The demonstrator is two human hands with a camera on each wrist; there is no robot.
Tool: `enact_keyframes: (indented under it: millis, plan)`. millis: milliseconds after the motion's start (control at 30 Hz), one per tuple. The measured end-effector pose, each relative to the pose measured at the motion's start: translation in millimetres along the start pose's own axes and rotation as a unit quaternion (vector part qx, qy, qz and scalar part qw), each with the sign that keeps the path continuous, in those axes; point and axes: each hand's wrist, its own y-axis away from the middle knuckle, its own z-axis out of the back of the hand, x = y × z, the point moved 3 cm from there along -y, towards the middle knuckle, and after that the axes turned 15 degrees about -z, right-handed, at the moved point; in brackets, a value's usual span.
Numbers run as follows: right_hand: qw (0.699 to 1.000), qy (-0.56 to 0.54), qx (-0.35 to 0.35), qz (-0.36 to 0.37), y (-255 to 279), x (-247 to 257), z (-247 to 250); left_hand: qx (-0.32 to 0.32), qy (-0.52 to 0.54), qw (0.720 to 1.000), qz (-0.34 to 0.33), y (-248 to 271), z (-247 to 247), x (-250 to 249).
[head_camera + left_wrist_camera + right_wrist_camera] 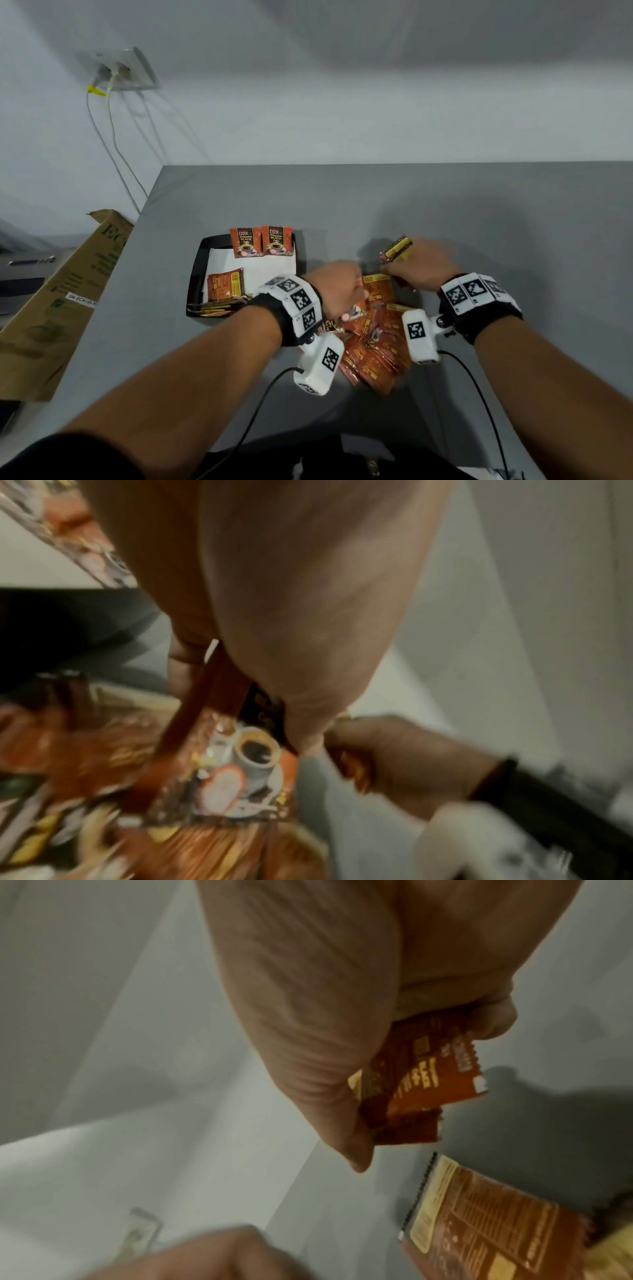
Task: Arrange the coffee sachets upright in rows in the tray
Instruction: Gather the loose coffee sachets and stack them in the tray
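- The black tray [196, 274] sits on the grey table [445, 212], left of both hands, lined with white paper.
- Two sachets [262, 241] stand upright side by side against its far wall; another sachet [224, 285] leans in the middle, and more lie flat along the near wall.
- A loose pile [373, 342] of sachets lies on the table right of the tray, under the wrists.
- The left hand [337, 291] has its grip pinching one sachet [240, 764] over the pile.
- The right hand [423, 263] has its grip closed on a few sachets [421, 1074], held just above the table.
- Bare table stretches far and right; its left edge runs near the tray, with a cardboard box [61, 294] beyond.
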Motion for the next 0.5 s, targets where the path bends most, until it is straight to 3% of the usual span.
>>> enact_keyframes:
  millis: [100, 267, 367, 500]
  plan:
    - [1.0, -0.015, -0.002, -0.026, 11.3, -3.7, -4.7, 0.052, -0.073, 0.996, -0.022, -7.5, -25.2, -4.1]
    - [0.989, 0.116, -0.017, 0.087, 23.4, 12.2, -32.5, 0.036, -0.167, 0.983, -0.064, -9.3, -47.5, 0.0]
    - [0.987, 0.146, -0.054, 0.044, 12.3, 6.8, -48.7, 0.009, -0.182, 0.98, -0.083, -8.7, -50.1, 3.1]
    - [0.984, 0.179, -0.025, 0.001, -13.5, -4.0, -62.1, -0.032, -0.123, 0.987, -0.099, -3.2, -45.2, 0.5]
